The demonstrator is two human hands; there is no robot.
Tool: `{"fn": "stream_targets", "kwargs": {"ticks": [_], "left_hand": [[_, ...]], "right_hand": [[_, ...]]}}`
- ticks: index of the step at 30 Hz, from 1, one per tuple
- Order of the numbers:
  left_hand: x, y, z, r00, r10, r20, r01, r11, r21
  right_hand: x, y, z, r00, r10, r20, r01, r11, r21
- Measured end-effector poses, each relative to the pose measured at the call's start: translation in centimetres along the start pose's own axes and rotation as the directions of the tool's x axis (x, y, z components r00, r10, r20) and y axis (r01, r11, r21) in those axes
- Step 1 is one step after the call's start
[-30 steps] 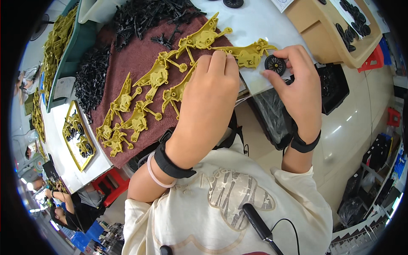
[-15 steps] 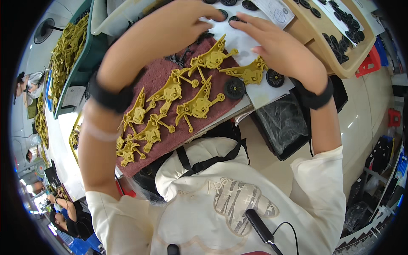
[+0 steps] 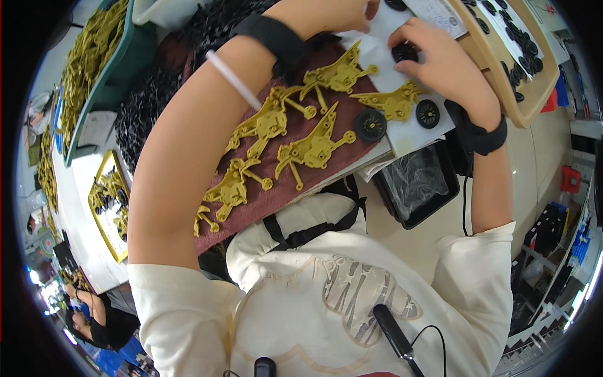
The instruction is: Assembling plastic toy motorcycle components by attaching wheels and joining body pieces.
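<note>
My right hand (image 3: 433, 58) curls its thumb and fingers around a small black toy wheel (image 3: 404, 52) over a white sheet (image 3: 411, 139). Toward the far edge of the view is my left hand (image 3: 348, 14), partly cut off, its bent fingertips showing above the sheet. Closest to those fingers is another black wheel (image 3: 396, 4). Several yellow plastic toy parts with thin arms lie on a dark red cloth, one of them (image 3: 313, 146) in the middle. Another yellow part (image 3: 392, 100) rests partly on the sheet, between two black wheels, one left (image 3: 370, 125) and one right (image 3: 428, 114).
A beige tray (image 3: 534, 103) of black wheels stands at the far right. Black small parts (image 3: 147, 103) are heaped behind my left arm, beside a green bin (image 3: 103, 81) of yellow parts. A black tray with plastic film (image 3: 416, 182) sits below the table edge. Another person (image 3: 103, 314) works at far left.
My right hand has closed on a black wheel. My left hand has shifted right and farther off, partly out of view. The whole view has also shifted slightly.
</note>
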State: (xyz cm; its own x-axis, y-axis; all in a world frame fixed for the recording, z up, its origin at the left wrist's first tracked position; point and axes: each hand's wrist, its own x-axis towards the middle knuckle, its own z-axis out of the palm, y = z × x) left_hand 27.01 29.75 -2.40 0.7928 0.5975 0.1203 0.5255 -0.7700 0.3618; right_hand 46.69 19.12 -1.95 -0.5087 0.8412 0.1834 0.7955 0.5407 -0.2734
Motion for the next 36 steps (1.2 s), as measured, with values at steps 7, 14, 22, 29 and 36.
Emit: {"fn": "stream_targets", "kwargs": {"ticks": [7, 14, 22, 29, 36], "left_hand": [[-2.7, 1.9, -4.8, 0.994, 0.102, -0.031, -0.106, 0.969, -0.223], [-17.8, 6.3, -9.1, 0.983, -0.184, 0.023, 0.183, 0.947, -0.264], [-27.8, 10.1, -3.9, 0.847, -0.527, -0.068, 0.476, 0.809, -0.345], [-29.0, 10.4, -1.4, 0.802, -0.579, -0.144, 0.529, 0.802, -0.277], [-29.0, 8.5, -5.6, 0.867, -0.466, -0.173, 0.445, 0.883, -0.151]], "right_hand": [[-2.7, -8.6, -1.0, 0.998, -0.068, -0.006, 0.066, 0.931, 0.36], [-4.6, -10.2, 0.8, 0.999, 0.044, -0.01, -0.036, 0.919, 0.392], [-3.9, -12.1, 1.5, 0.997, -0.079, 0.011, 0.068, 0.907, 0.415], [-3.2, -13.5, 2.8, 0.994, -0.079, 0.071, 0.052, 0.944, 0.327], [-3.1, -13.2, 1.3, 1.0, 0.03, -0.009, -0.024, 0.919, 0.393]]}}
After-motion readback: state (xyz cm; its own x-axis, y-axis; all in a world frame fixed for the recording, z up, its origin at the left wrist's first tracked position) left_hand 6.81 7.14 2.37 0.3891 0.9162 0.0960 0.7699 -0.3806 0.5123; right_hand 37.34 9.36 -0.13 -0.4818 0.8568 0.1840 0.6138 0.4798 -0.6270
